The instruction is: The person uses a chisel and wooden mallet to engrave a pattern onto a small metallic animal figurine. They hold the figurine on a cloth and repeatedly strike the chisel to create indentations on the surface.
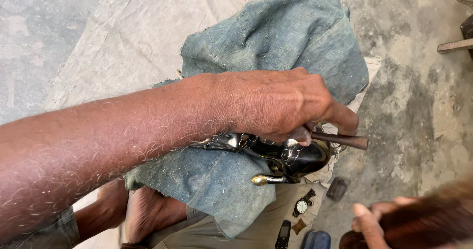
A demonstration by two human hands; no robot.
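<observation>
While our left forearm stretches across the view from the lower left, the dusty blue cloth [276, 47] spreads over our lap beneath it. On that cloth lies a glossy black carved figure [290, 158] with brass tips. Our left hand [276, 103] bends down over it, fingers closed round a thin dark tool [345, 140]. Our right hand [379, 219], blurred at lower right, grips a brown wooden piece [428, 219].

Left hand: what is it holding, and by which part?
The left hand grips a thin dark rod-like tool near its upper end, fingers wrapped round it, pressing on a glossy black figure lying on blue cloth.
</observation>
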